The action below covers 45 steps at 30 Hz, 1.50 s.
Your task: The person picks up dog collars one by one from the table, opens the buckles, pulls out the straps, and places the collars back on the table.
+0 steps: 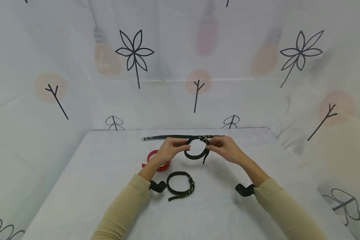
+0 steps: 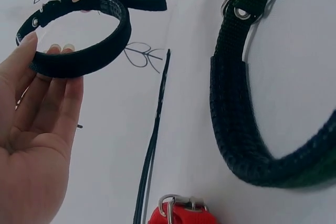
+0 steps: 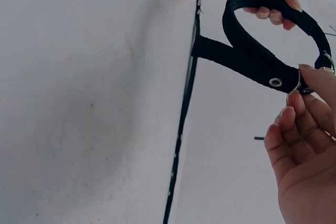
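Observation:
Both hands hold up a black collar [image 1: 194, 157], buckled into a loop, above the far part of the table. My left hand [image 1: 168, 150] pinches its left side between thumb and fingertips. On the opposite side, my right hand [image 1: 227, 149] pinches the band by the metal buckle. The collar's loose end, with a metal eyelet [image 3: 275, 82], points away from the loop in the right wrist view. Below the left hand lies a red collar [image 1: 163, 167], partly hidden by that arm. A dark green collar [image 1: 169, 185], also looped, rests nearer to me.
Along the table's far edge stretches a straight black strap [image 1: 162, 137] with metal fittings at its left end. The white table [image 1: 216, 213] meets a printed cloth backdrop [image 1: 168, 100] at the back and sides. Black wrist cameras [image 1: 245, 190] sit at both cuffs.

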Motion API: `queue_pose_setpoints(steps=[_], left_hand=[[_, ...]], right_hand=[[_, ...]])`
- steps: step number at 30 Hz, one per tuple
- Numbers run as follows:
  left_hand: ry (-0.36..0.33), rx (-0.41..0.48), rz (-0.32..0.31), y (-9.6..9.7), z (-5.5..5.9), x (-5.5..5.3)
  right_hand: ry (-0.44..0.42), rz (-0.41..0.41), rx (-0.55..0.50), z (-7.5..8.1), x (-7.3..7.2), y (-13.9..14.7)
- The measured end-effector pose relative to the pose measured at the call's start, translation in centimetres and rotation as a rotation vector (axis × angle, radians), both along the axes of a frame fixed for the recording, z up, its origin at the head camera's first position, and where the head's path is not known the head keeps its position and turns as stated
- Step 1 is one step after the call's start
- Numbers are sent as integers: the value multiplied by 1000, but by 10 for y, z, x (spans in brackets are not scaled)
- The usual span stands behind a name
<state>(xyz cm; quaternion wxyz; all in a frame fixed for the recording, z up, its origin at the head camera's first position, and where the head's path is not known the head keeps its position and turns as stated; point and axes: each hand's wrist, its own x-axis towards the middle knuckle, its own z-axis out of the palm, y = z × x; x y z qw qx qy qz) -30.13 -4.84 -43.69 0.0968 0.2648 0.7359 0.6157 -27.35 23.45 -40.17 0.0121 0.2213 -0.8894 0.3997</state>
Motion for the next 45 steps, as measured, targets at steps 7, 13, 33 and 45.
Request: queue_pose_setpoints(steps=[7, 13, 33, 45], left_hand=[[8, -48, -27, -5, 3, 1], [20, -55, -70, -5, 6, 1], [111, 15, -111, 6, 1, 5], [356, -54, -95, 20, 0, 13]], right_hand=[[71, 45, 19, 6, -1, -2], [90, 77, 55, 12, 0, -6], [-40, -127, 5, 12, 4, -21], [-286, -243, -143, 20, 2, -40]])
